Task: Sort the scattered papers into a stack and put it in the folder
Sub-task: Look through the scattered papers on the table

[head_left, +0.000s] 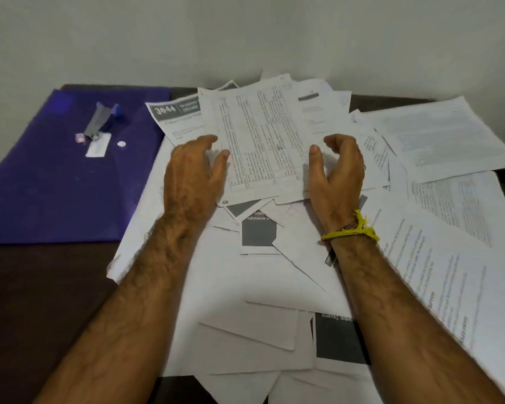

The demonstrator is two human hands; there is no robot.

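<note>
Pale, bare wall (245, 33) rises behind a dark brown surface (41, 301) that carries everything in sight. Near its far middle lies a white printed sheet ruled into a dense table of small text (260, 141), topmost on a loose heap of scattered white papers (245, 281). Both forearms reach forward over the heap from the lower edge of the view. The left hand (191, 173) is set at the left edge of the table sheet, palm turned inward, its fingers (207, 140) loosely curled and the thumb lying on the paper; whether it actually pinches the sheet cannot be told. The right hand (340, 170) mirrors it at the sheet's right edge, thumb upright against the paper and fingers arched over the page just beside it, holding nothing that can be seen. A yellow thread band (353, 230) is tied round the right wrist.

Outward from that sheet, the other papers overlap at many angles: a page headed with the number 3644 (175, 118) pokes out on the left, pages with dark grey blocks (258, 231) lie below the hands, and text pages fan off to the right. Left of the heap, partly under its edge, lies a flat purple plastic folder (50, 185) with a white snap button, carrying a small grey and blue object (102, 121) that is too blurred to identify.
</note>
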